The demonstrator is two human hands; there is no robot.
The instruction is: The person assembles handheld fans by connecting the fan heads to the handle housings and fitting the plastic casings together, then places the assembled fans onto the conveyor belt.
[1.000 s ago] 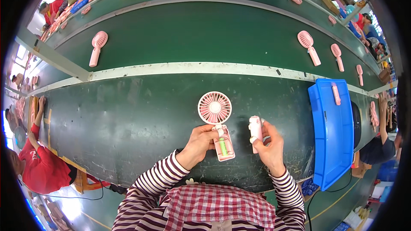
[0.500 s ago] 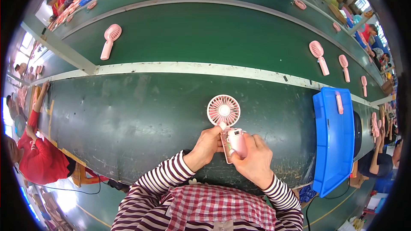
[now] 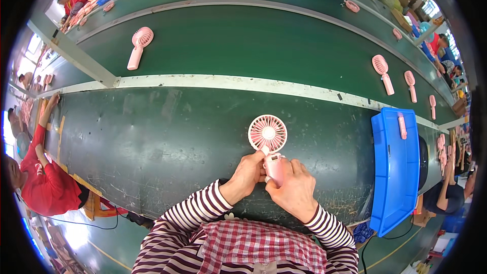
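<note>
Left of the blue tray (image 3: 397,182), closest in, is the person's red/wht checked apron (image 3: 264,243). R hand (image 3: 294,187), on the tray side, has its fingers closed round a pink handle cover (image 3: 274,167), thumb at the cover's L edge. L hand (image 3: 245,175), farther from the tray, pinches the pink fan (image 3: 268,131) at its neck, thumb on top; other fingers partly hidden. Cover lies over the fan's handle; can't tell if fully seated. Fan's round head points away from the person, over dk green surface (image 3: 152,142), L of tray. One small pink pc (image 3: 402,126) sits in the tray's far end. Co-worker in red (image 3: 48,193) is way L of tray. Past tray + white rail (image 3: 228,80), green belt (image 3: 253,40) w/ 4 fans: 3 (image 3: 383,74) beyond tray, 1 (image 3: 140,46) far L of it.
</note>
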